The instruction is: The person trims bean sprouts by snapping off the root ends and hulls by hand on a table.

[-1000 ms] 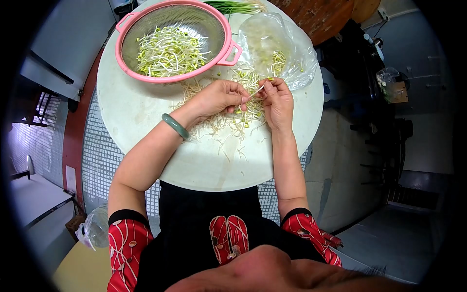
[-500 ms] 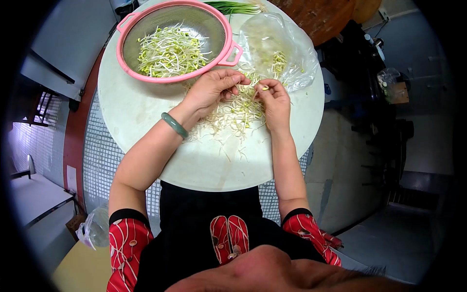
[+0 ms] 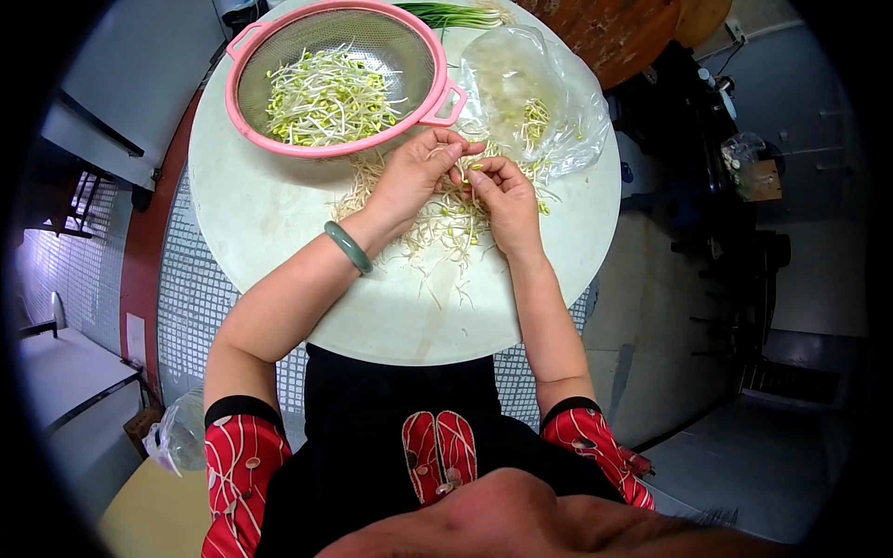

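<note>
Above the pile, my right hand (image 3: pixel 512 209) pinches a bean sprout (image 3: pixel 476 168) by its yellow-green head, between thumb and forefinger. My left hand (image 3: pixel 409 179) is closed right beside it, thumb against forefinger, at the same sprout; its thin stem is mostly hidden by the fingers. A green bangle (image 3: pixel 348 247) circles my left wrist. Loose bean sprouts (image 3: pixel 453 229) lie spread on the table under both hands. Beyond my left hand stands a pink-rimmed mesh colander (image 3: pixel 244 121) with a heap of sprouts (image 3: pixel 330 100) in it.
A clear plastic bag (image 3: pixel 581 121) holding some sprouts lies at the right of the round white table (image 3: pixel 265 219). Green onions (image 3: pixel 453 14) rest at the far edge. Another plastic bag (image 3: pixel 182 434) is at lower left, off the table.
My right hand has moved left, bringing the sprout close to my left hand. My left hand has shifted slightly to the right, and the fingers of both hands now nearly meet.
</note>
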